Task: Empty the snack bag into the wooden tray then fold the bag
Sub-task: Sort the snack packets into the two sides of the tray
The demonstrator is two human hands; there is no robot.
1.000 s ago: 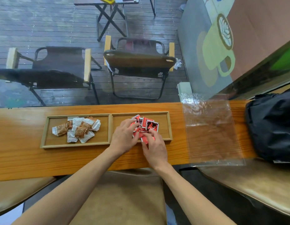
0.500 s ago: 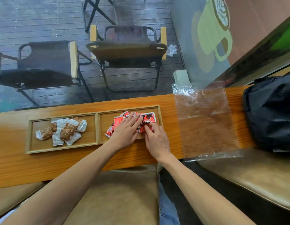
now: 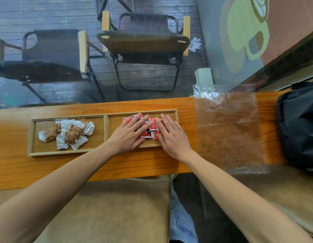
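**Both palms flat on the red packets**

My left hand [image 3: 128, 135] lay palm down in the right compartment of the wooden tray [image 3: 68, 153], fingers spread and stretched forward over the red snack packets [image 3: 152, 128]. My right hand [image 3: 171, 135] lay the same way just beside it, fingers fanned out and pointing away from me, its heel resting on the tray's near rim. Neither hand gripped anything; both were open and pressed flat on the pile, with a few packets showing in the gap between them. My 2 forearms ran in from the near edge of the wooden counter [image 3: 117, 165] and angled toward each other.

The left compartment held the brown-and-white wrapped snacks [image 3: 68, 131], untouched. The clear plastic snack bag [image 3: 229, 130] lay flat and unfolded on the counter to the right of the tray, well apart from my hands, its near end overhanging the counter's edge. A black bag [image 3: 299, 127] sat just beyond it.
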